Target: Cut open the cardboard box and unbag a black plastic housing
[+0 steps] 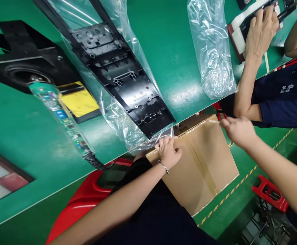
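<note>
A brown cardboard box (pixel 202 163) leans at the table edge, a strip of tape down its side. My left hand (pixel 167 151), with a metal bracelet at the wrist, grips the box's upper edge near its left corner. At the opposite corner, my right hand (pixel 237 131) is closed in a fist around something thin; a short pale end sticks out towards the box. The grip hides what it is. Just beyond my left hand lies a long black plastic housing (pixel 128 88), inner side up, on a clear plastic bag (pixel 118 127).
Left on the green table (pixel 163 41) is an electric screwdriver (pixel 64 115) in a black holder (pixel 23 54). Another clear bag (pixel 212 47) lies further right. A co-worker's hand (pixel 259 34) works at a fixture. Red stools (pixel 271 194) stand below.
</note>
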The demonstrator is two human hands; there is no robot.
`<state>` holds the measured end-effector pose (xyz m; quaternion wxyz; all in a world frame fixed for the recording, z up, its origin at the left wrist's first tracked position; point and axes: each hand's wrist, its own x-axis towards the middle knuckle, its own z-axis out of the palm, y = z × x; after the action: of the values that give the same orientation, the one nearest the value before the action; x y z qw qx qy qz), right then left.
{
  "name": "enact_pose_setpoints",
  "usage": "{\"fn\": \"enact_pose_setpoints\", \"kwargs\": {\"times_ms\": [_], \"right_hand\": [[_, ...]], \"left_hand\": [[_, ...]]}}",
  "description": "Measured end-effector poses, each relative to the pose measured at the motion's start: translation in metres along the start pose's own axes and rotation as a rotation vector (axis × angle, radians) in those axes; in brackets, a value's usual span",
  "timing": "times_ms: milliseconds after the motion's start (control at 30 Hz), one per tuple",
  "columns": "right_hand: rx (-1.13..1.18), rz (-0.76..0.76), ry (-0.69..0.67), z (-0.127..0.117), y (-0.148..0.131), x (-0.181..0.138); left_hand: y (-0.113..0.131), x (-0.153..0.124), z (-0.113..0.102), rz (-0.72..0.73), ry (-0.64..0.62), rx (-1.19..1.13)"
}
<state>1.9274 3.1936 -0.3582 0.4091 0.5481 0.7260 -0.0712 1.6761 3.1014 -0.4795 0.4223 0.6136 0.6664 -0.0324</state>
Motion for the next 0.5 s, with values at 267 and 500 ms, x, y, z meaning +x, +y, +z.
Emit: {"fn": "enact_pose_setpoints", "kwargs": {"times_ms": [267,500], "right_hand": [[0.441,0.189,-0.264,0.045,-0.129,-0.056],[0.724,0.286,-0.316,0.038,-0.157,-0.055]], "left_hand": [[-0.007,0.002,0.004,0.025,0.041,0.031],[-0.008,0.004,0.003,0.005,0.056,0.042]]}}
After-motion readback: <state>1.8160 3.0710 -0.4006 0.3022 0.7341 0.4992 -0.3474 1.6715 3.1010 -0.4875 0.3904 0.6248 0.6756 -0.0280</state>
